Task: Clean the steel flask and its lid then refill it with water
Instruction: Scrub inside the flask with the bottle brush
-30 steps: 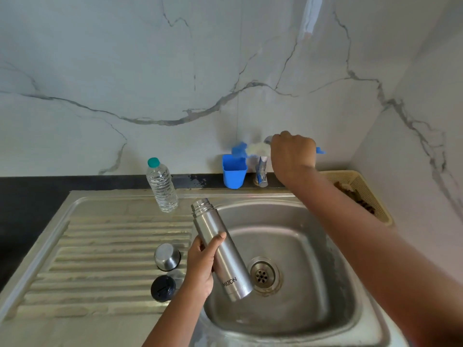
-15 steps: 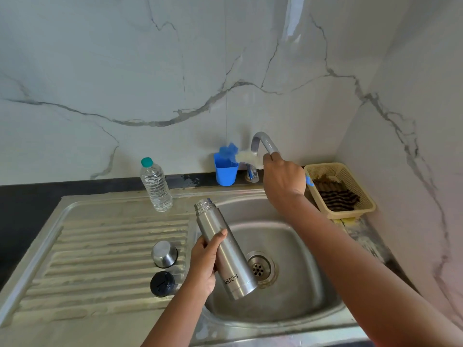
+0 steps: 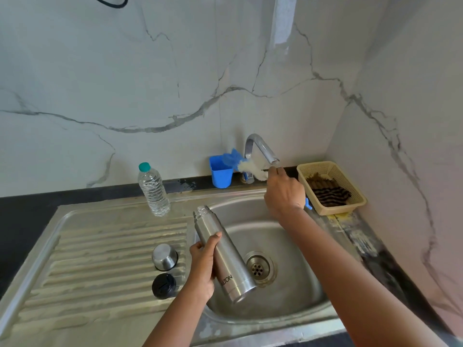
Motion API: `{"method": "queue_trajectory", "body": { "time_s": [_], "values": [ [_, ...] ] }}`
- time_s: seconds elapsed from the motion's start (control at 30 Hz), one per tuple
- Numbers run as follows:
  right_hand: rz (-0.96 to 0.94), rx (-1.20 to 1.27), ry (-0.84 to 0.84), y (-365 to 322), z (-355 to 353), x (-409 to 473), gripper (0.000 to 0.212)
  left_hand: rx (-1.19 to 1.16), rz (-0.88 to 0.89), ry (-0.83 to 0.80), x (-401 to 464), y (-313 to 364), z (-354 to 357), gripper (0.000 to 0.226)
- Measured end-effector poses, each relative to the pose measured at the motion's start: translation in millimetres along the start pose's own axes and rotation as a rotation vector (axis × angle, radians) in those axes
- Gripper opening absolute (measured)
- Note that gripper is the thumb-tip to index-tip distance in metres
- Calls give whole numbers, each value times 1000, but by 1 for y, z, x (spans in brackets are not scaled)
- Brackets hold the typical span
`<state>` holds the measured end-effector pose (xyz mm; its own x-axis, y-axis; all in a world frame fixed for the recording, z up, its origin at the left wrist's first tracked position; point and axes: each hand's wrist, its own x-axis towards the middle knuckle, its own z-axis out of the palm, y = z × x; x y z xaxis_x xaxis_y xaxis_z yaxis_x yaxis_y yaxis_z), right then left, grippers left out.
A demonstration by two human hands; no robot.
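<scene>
The steel flask (image 3: 224, 254), a slim brushed-metal cylinder with a threaded open neck and dark lettering near its base, sits tilted just below the centre of the frame, its neck toward the upper left and its base over the sink basin (image 3: 295, 291). The left hand (image 3: 203, 266) holds it round the middle, thumb on the near face and fingers wrapped behind.

Left of the flask, on the ribbed steel draining board (image 3: 100, 259), stand a small domed steel cap (image 3: 164, 256) and, below it, a round black stopper (image 3: 163, 286), close together but apart. The basin is a rounded, dull steel bowl with a perforated drain (image 3: 258, 267) just right of the flask's base.

Right of centre, the right hand (image 3: 284, 190) grips a bottle brush (image 3: 250, 169): white bristles jut out to its left, a blue handle end shows below the wrist. It is raised just under the outlet of the curved chrome tap (image 3: 260, 149).

Behind the sink stand a blue plastic cup (image 3: 221, 172) and, further left, a clear ribbed water bottle (image 3: 153, 190) with a teal cap. At the right, a beige woven-pattern basket (image 3: 333, 189) holds a dark striped cloth. White marble-veined walls rise behind.
</scene>
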<state>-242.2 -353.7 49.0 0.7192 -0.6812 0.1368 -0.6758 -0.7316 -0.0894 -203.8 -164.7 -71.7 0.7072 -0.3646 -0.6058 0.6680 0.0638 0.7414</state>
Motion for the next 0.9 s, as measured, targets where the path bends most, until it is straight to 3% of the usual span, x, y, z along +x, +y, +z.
{"method": "queue_trajectory", "body": {
  "time_s": [0.13, 0.3, 0.5, 0.67, 0.8, 0.9],
  "values": [
    [133, 401, -132, 20, 20, -24, 10, 47, -20, -32, -2, 0, -1, 77],
    [317, 807, -258, 44, 49, -89, 5, 93, 38, -62, -2, -1, -3, 70],
    [240, 722, -99, 42, 59, -144, 23, 96, 100, -81, -1, -3, 1, 58],
    [307, 625, -47, 35, 61, -154, 24, 70, 124, -102, -3, -2, 5, 55],
    [214, 588, 18, 25, 61, -163, 19, 87, 157, -140, -5, 2, 3, 52],
    [302, 624, 17, 17, 65, -165, 19, 86, 154, -154, -7, 1, 2, 46]
  ]
}}
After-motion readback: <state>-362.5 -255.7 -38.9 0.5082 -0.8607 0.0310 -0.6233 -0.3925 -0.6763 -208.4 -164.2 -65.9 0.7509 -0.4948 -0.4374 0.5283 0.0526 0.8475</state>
